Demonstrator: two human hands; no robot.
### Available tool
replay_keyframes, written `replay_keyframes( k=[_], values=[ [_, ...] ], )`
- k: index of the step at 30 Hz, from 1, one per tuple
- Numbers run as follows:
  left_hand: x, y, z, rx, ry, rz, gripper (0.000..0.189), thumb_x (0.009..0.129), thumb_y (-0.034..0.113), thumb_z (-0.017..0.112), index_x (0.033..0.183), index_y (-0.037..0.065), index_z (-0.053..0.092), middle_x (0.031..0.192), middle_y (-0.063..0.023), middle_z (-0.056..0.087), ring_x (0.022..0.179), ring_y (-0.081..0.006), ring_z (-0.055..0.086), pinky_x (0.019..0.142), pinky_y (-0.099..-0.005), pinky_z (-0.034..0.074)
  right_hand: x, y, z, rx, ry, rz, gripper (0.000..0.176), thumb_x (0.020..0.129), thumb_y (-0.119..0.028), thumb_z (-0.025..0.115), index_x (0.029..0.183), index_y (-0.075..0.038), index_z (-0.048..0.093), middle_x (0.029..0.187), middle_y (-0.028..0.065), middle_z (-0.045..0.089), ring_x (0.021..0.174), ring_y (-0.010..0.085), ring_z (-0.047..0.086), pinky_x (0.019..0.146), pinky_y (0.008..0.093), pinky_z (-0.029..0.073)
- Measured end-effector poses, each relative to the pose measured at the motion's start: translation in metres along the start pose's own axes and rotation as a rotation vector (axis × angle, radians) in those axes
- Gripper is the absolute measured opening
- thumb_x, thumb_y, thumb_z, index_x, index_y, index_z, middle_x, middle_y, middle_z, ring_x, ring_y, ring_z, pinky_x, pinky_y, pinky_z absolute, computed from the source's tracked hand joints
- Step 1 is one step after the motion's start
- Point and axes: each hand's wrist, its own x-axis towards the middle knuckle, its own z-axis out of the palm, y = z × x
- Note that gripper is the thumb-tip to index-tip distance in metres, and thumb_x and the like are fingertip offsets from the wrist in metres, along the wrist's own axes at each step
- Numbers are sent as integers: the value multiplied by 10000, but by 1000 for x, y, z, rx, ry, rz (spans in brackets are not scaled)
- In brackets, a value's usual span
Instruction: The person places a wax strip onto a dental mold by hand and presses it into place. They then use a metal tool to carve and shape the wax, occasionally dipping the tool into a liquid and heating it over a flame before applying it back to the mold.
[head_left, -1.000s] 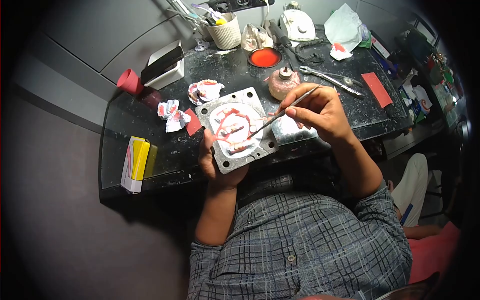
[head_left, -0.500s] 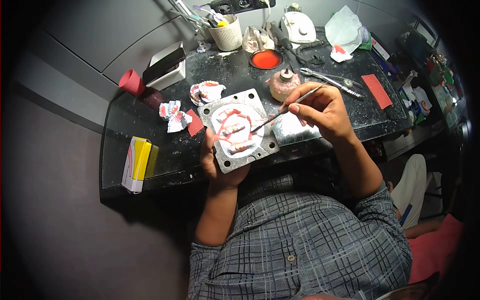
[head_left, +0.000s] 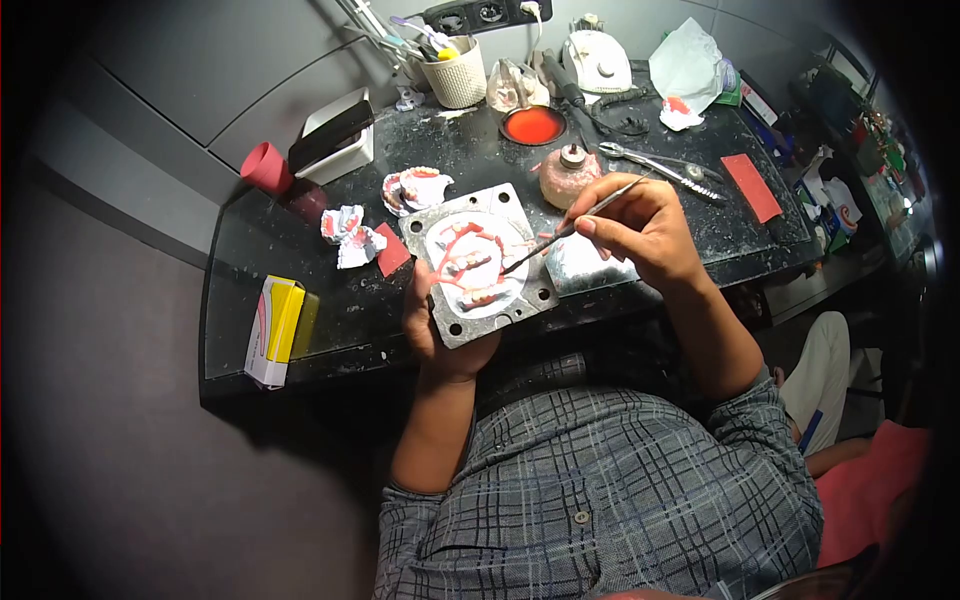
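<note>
My left hand [head_left: 424, 325] grips a metal dental flask half [head_left: 512, 207] from its left side and underneath, tilted toward me. White plaster [head_left: 478, 228] fills the flask, with several pink wax strips [head_left: 460, 232] and partial dentures [head_left: 484, 296] with pale teeth set on it. In my right hand [head_left: 645, 240] a thin wax carving tool [head_left: 548, 244] is pinched between thumb and fingers. Its dark tip lies at the pink wax near the plaster's middle; whether it touches is too small to tell.
A wax-spattered burner [head_left: 568, 182] stands behind my right hand. Farther back are a dish of red wax [head_left: 533, 125] and a tool cup [head_left: 457, 80]. Plaster casts [head_left: 415, 190] lie left of the flask, a yellow box [head_left: 280, 325] near the left edge. Another person's leg [head_left: 825, 365] shows at right.
The view has shifted slightly, so the bench things sit a little lower. The tool's tip has moved slightly downward at the pink wax; both hands keep their grips.
</note>
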Motion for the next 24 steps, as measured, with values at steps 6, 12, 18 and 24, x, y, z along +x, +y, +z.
replay_keyframes(
  k=[6, 12, 18, 24],
  values=[
    [-1, 1, 5, -3, 8, -9, 672, 1046, 469, 523, 1509, -3, 404, 1489, -190, 518, 1366, -345, 520, 1153, -531, 419, 0, 0, 3, 44, 17, 5, 122, 929, -46, 759, 1012, 28, 708, 842, 54, 735, 661, 52, 617, 563, 200, 458],
    [-2, -1, 8, 18, -35, 43, 675, 1043, 467, 527, 1507, -9, 403, 1487, -196, 518, 1356, -349, 530, 1141, -537, 432, -3, 1, 4, 5, -2, -15, 112, 945, -53, 747, 1017, 24, 708, 849, 38, 727, 669, 43, 606, 562, 196, 446],
    [-1, -2, 8, 25, -85, 43, 674, 1037, 454, 542, 1505, -11, 405, 1490, -199, 516, 1360, -354, 527, 1159, -547, 407, -6, -4, 6, -49, 16, -13, 104, 942, -58, 751, 1004, 13, 709, 826, 34, 721, 653, 35, 591, 557, 190, 432],
    [0, 0, 7, 45, -70, -1, 696, 1024, 461, 561, 1510, -11, 399, 1495, -201, 512, 1374, -367, 512, 1165, -563, 396, 24, -18, -32, -227, 303, -221, 113, 941, -57, 737, 1029, 15, 729, 895, 74, 770, 644, 42, 598, 556, 199, 441]
  ],
)
